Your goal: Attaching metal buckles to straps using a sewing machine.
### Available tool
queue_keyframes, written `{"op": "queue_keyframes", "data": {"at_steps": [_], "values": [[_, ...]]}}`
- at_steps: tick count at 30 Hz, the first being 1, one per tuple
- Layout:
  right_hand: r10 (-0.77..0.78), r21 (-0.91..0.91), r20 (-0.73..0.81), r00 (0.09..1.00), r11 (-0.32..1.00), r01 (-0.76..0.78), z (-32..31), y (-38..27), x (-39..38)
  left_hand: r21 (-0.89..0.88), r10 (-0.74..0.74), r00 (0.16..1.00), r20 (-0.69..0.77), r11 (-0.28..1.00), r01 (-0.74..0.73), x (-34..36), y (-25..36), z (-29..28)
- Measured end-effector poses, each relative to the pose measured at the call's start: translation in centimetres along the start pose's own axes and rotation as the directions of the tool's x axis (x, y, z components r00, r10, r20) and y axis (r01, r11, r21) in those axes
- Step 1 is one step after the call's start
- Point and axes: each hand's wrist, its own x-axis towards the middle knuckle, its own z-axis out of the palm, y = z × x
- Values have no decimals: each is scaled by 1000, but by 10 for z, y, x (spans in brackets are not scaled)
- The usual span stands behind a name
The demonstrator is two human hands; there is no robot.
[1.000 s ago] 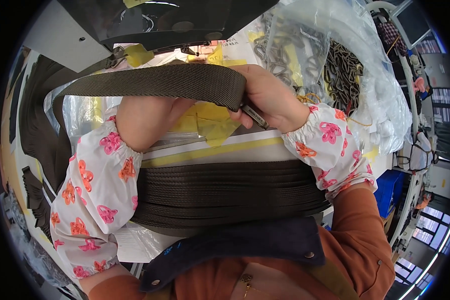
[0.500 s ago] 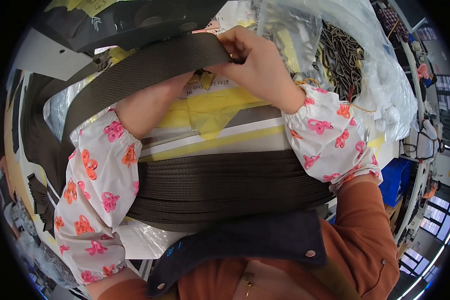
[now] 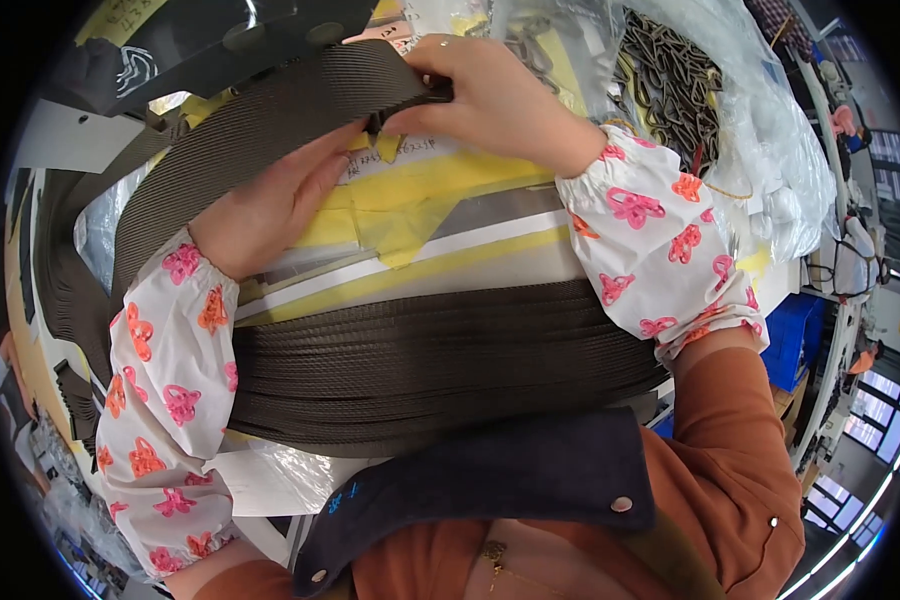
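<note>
A wide dark brown webbing strap point(image 3: 240, 140) arches from the left toward the far middle. My right hand point(image 3: 500, 105) pinches its folded end, thumb below and fingers above. Under the strap lies my left hand point(image 3: 280, 195), palm partly showing; its fingertips are hidden behind the webbing, so I cannot tell whether they grip it. Closer to my body, many layers of the same webbing lie in a thick stack point(image 3: 440, 360) across the table. Both forearms wear white sleeve covers with pink and orange figures.
A dark machine body point(image 3: 260, 35) overhangs the far left. At the far right, a clear plastic bag point(image 3: 770, 170) holds many dark metal rings point(image 3: 670, 80). Yellow tape point(image 3: 410, 205) covers part of the table. A blue bin point(image 3: 792, 340) stands beyond my right elbow.
My right hand has moved left and slightly farther away with the strap end. My left hand has slid left under the strap, showing more palm and thumb.
</note>
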Motion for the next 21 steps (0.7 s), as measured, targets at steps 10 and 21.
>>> {"op": "queue_keyframes", "data": {"at_steps": [10, 21], "values": [[-464, -513, -159, 872, 793, 329, 27, -4, -16, 340, 96, 979, -180, 940, -29, -6, 12, 9], [-473, -583, -108, 874, 742, 330, 41, -16, -15, 647, 306, 936, -176, 752, -124, -8, 12, 7]]}}
